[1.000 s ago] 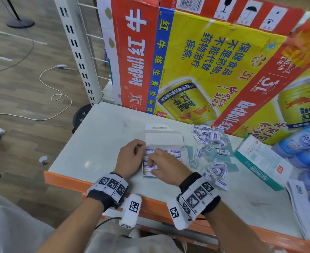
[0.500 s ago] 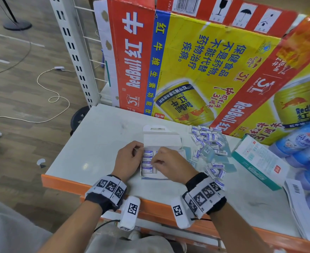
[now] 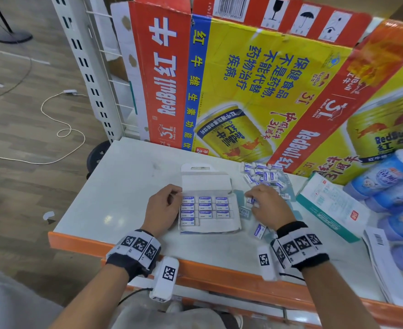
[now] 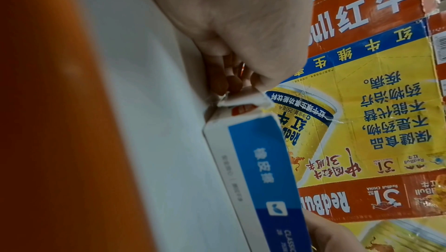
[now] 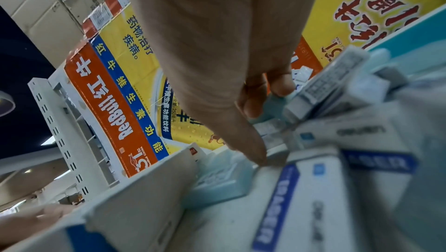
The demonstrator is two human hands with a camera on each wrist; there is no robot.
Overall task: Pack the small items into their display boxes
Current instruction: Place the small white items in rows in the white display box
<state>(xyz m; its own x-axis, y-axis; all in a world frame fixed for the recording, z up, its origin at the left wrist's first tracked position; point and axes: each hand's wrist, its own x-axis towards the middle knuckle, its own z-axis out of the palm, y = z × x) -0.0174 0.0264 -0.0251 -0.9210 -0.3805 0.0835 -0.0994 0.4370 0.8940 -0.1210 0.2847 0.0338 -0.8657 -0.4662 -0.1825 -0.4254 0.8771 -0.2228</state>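
An open white display box (image 3: 219,226) lies on the white table (image 3: 124,186), with three columns of small blue-and-white erasers (image 3: 205,206) in it. My left hand (image 3: 178,195) pinches the box's left wall; in the left wrist view its fingertips (image 4: 229,84) grip a torn corner of the box (image 4: 260,160). To the right of the box my right hand (image 3: 250,199) pinches one loose eraser (image 3: 252,202) out of a pile of loose erasers (image 3: 264,175). In the right wrist view the thumb (image 5: 255,153) presses on blurred erasers (image 5: 321,92).
Big red and yellow drink cartons (image 3: 255,91) stand along the back of the table. A teal-and-white box (image 3: 333,205), blue-and-white packs (image 3: 390,184) and a stack of papers (image 3: 383,257) lie at the right. The table's orange front edge (image 3: 195,264) runs below my wrists.
My right hand has left the display box and moved right to the loose erasers, where it has picked one up. The left hand stays on the box's left side.
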